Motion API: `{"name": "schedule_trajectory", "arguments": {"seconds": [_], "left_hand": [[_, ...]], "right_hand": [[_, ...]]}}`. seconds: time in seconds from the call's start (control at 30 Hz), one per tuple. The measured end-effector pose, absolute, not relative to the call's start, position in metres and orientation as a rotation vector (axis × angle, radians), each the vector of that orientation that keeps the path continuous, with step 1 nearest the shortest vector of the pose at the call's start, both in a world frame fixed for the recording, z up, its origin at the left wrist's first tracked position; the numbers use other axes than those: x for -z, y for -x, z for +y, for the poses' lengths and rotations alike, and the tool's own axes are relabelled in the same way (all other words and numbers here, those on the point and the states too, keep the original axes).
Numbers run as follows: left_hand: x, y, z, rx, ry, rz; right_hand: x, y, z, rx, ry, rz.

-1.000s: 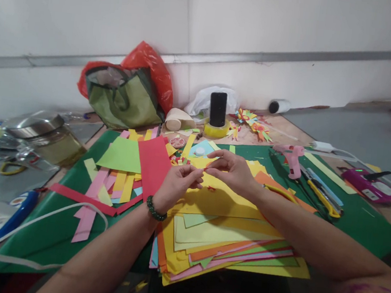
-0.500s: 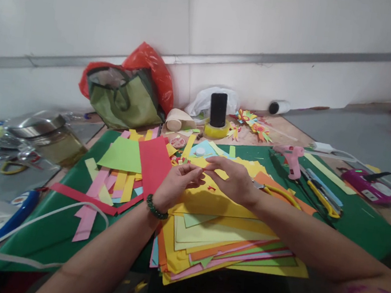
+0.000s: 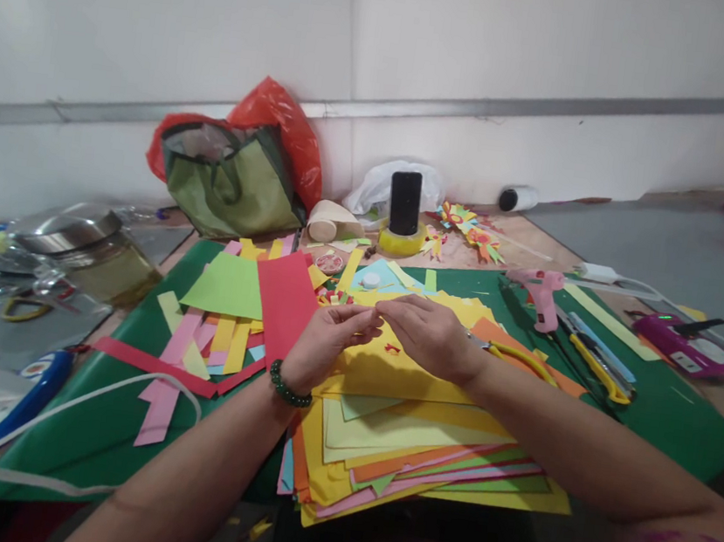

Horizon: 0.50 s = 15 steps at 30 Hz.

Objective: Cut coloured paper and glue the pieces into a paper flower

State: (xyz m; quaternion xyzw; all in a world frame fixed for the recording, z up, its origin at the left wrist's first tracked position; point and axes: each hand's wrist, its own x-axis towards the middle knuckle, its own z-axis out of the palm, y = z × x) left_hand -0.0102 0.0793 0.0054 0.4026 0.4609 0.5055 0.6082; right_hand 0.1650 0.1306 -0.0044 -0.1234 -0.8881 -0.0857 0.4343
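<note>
Above a stack of coloured paper (image 3: 395, 433), my left hand (image 3: 331, 338) and my right hand (image 3: 430, 336) meet at the fingertips. Thumb and fingers of the left hand are pinched together; whatever they hold is too small or hidden to make out. The right hand's fingers are pressed together as well, their tips against the left fingertips. A small red and orange paper piece (image 3: 392, 349) lies on the yellow top sheet beneath the hands. Beside the left hand is a red paper sheet (image 3: 285, 301). Yellow-handled pliers or scissors (image 3: 523, 359) lie just beyond the right wrist.
A pink glue gun (image 3: 546, 302) and a yellow cutter knife (image 3: 597, 366) lie on the green mat (image 3: 666, 423) at right. Paper strips (image 3: 163, 414) and a white cable (image 3: 130, 379) are at left. A phone (image 3: 405, 202) stands on a tape roll (image 3: 401, 242) behind.
My right hand's fingers have drawn closer together and tilted down at the left fingertips. My left hand has hardly moved, and the things on the table are unchanged.
</note>
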Motion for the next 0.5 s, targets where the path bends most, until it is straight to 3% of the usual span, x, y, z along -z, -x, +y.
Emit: {"name": "schedule_trajectory", "arguments": {"seconds": [0.5], "left_hand": [[-0.0047, 0.0084, 0.0803, -1.235, -0.781, 1.000]], "right_hand": [[0.0069, -0.1620, 0.1332, -0.072, 0.412, -2.147]]}}
